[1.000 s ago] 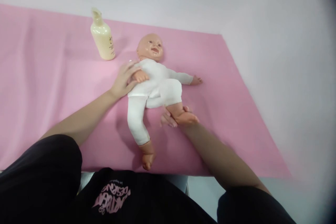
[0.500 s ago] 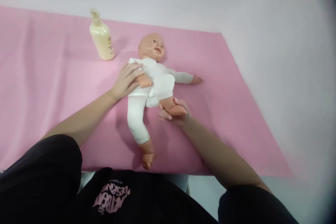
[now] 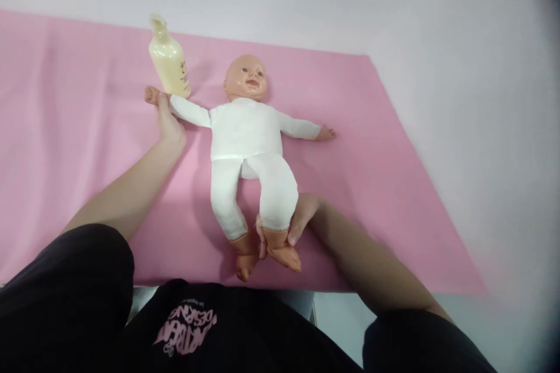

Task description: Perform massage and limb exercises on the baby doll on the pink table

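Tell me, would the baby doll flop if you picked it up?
Probably floppy: the doll has soft cloth arms and legs lying splayed on the pink cloth. Its head looks like hard plastic, so it may hang heavy. It likely wouldn't roll, lying flat.

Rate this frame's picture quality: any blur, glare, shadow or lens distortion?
Head view: sharp in the middle, the doll and bottle crisp; soft even light, faint shadows under the doll's legs; a small sheen on the doll's forehead; dark vignette at the right corners; the pink cloth edges bow slightly from the wide lens.
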Demonstrator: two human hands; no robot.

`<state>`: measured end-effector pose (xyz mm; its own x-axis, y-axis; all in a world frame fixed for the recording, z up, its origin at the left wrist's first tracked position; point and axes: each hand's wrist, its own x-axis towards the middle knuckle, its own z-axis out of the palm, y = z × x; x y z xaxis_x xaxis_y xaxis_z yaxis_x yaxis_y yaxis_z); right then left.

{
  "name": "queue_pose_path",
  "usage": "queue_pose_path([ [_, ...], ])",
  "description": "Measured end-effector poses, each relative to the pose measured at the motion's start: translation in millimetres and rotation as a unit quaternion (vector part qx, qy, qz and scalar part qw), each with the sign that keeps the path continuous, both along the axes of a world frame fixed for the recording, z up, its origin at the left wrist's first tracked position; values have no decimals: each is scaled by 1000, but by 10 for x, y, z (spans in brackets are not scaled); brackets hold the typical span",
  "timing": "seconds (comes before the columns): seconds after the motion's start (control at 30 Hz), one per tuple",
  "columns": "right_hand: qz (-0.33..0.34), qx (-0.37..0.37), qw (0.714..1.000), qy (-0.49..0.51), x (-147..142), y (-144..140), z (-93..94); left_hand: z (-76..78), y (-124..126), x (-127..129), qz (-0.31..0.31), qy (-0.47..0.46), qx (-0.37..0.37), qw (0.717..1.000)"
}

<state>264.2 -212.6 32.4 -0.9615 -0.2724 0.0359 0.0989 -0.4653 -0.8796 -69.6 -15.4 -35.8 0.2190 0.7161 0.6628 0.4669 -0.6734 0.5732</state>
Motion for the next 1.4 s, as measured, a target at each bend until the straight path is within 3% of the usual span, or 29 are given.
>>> queue_pose_path([
  [0.1,-15,-5,999,31,11,-2,-35,91,-99,116,99,-185,-59,976],
  [0.23,-111,-69,990,56,88,-35,-163,287,-365,346,75,-194,-25,978],
  [0.4,-319,-136,937,37,166,-49,-254,481,-753,590,-34,-47,44,997],
  [0.53,-477,-152,865,-25,149,-21,-222,572,-907,700,-146,129,90,977],
  [0.67,-538,-155,823,-93,84,22,-164,619,-932,736,-154,189,72,967],
  [0.8,-555,-154,811,-104,35,36,-151,625,-930,729,-166,194,84,963],
  [1.0,-554,-107,822,-77,26,5,-165,586,-927,724,-137,151,85,975],
  [1.13,-513,-56,855,-52,56,-53,-148,484,-827,692,-64,-5,70,995],
  [1.27,-360,-78,930,-5,96,-93,-131,321,-548,540,16,-165,30,986],
  [1.4,-94,-71,993,3,69,-50,-118,110,-204,311,77,-268,-47,959],
])
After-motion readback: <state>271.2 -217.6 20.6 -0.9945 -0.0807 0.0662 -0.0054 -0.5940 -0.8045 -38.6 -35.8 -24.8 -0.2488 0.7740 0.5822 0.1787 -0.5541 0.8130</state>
